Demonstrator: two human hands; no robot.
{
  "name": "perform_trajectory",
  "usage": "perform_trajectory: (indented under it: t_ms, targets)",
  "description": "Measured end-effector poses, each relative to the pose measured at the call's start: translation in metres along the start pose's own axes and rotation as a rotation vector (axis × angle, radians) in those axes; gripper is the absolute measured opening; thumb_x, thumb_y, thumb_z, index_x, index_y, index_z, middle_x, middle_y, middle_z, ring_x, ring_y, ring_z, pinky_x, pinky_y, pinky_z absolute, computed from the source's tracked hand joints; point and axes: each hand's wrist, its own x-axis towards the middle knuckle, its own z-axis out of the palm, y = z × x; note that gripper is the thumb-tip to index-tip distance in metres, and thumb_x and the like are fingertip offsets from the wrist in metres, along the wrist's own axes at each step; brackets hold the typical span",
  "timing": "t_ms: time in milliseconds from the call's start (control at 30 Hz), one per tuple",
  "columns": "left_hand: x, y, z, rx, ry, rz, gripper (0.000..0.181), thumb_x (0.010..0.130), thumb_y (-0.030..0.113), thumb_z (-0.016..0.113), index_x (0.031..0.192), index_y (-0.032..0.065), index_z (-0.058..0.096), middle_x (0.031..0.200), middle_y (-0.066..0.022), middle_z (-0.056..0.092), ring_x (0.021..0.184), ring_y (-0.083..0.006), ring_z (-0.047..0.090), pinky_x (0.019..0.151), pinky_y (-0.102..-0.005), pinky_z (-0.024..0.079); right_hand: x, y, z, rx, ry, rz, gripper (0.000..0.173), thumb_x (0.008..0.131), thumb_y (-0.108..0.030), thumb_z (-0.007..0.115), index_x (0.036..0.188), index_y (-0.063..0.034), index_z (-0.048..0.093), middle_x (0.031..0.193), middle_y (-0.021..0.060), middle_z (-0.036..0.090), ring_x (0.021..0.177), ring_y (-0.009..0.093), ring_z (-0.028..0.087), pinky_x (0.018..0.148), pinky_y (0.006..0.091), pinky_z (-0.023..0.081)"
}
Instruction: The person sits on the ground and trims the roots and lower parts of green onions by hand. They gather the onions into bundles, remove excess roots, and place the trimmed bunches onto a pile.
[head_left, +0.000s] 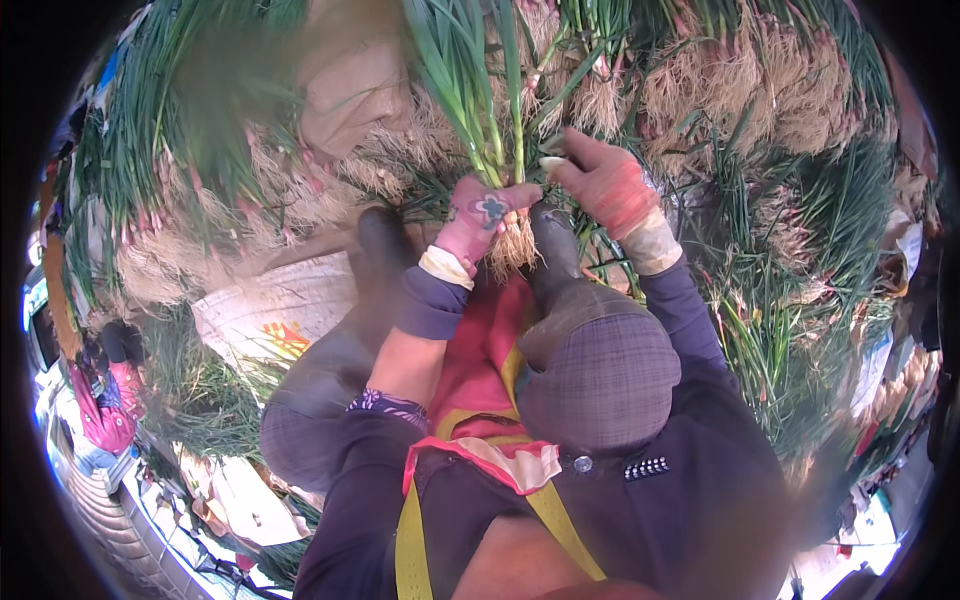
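Observation:
My left hand (487, 214), in a pink flowered glove, grips a small bunch of green garlic or similar allium plants (517, 135) near the base of the stems. The long green leaves point away from me, and the pale roots hang below the hand towards my lap. To the right of the bunch is my right hand (596, 176), in a pink and orange glove with pale fingertips. Its thumb and forefinger are bent towards each other around a small pale scrap, perhaps a leaf piece or the glove's tip; I cannot tell which.
Rooted plants lie in heaps at the left (165, 187), the upper right (742, 82) and the right (780, 217). A white woven sack (285, 307) lies beside my left leg. My dark boots (555, 240) stand just before me. Another person (109, 405) is at the far left.

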Motion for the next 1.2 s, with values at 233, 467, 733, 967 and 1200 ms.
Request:
perform_trajectory:
  t_ms: [233, 467, 733, 967, 1200]
  targets:
    - [0.002, -0.003, 0.003, 0.29, 0.139, -0.127, 0.026, 0.065, 0.013, 0.066, 0.086, -0.0008, 0.059, 0.07, -0.005, 0.06, 0.062, -0.0119, 0.054, 0.057, -0.0264, 0.043, 0.033, -0.018, 0.028, -0.477, -0.32, -0.261, 0.022, 0.077, -0.025, 0.052, 0.089, -0.0057, 0.055, 0.077, 0.0175, 0.059, 0.07, 0.034, 0.057, 0.061, 0.0392, 0.044]
    - [-0.002, 0.0, -0.018, 0.02, -0.026, -0.24, 0.032, 0.067, 0.011, 0.067, 0.092, -0.0052, 0.057, 0.072, -0.0071, 0.059, 0.067, -0.0129, 0.056, 0.06, -0.0243, 0.045, 0.002, 0.009, -0.026, 1.028, -0.219, -0.083, 0.016, 0.078, -0.014, 0.051, 0.078, 0.0007, 0.056, 0.067, 0.0079, 0.056, 0.051, 0.011, 0.053, 0.049, 0.0242, 0.044]
    - [-0.003, 0.05, 0.003, -0.504, 0.093, 0.092, 0.019, 0.078, 0.012, 0.058, 0.091, -0.0008, 0.053, 0.082, -0.0114, 0.058, 0.074, -0.0226, 0.059, 0.069, -0.0361, 0.051, 0.075, -0.003, -0.029, 0.225, -0.07, 0.443, 0.045, 0.079, -0.034, 0.049, 0.109, -0.0008, 0.055, 0.11, 0.0172, 0.055, 0.105, 0.029, 0.051, 0.088, 0.0331, 0.039]
    - [0.004, 0.015, -0.031, -0.591, 0.107, -0.102, 0.033, 0.082, 0.028, 0.056, 0.097, -0.0021, 0.055, 0.084, -0.0159, 0.059, 0.081, -0.0265, 0.06, 0.079, -0.0388, 0.048, 0.1, 0.011, -0.01, 0.268, -0.05, 0.267, 0.033, 0.08, -0.032, 0.048, 0.084, -0.0014, 0.061, 0.071, 0.0116, 0.059, 0.061, 0.017, 0.059, 0.053, 0.0268, 0.046]
    - [0.017, 0.006, -0.008, -0.139, 0.02, 0.133, 0.053, 0.081, 0.04, 0.049, 0.112, -0.0035, 0.051, 0.084, -0.0144, 0.058, 0.073, -0.0206, 0.056, 0.07, -0.0294, 0.046, 0.034, 0.018, -0.001, 0.18, -0.048, -0.115, 0.021, 0.078, -0.022, 0.054, 0.087, -0.0042, 0.061, 0.068, 0.0076, 0.057, 0.06, 0.019, 0.054, 0.057, 0.0286, 0.043]
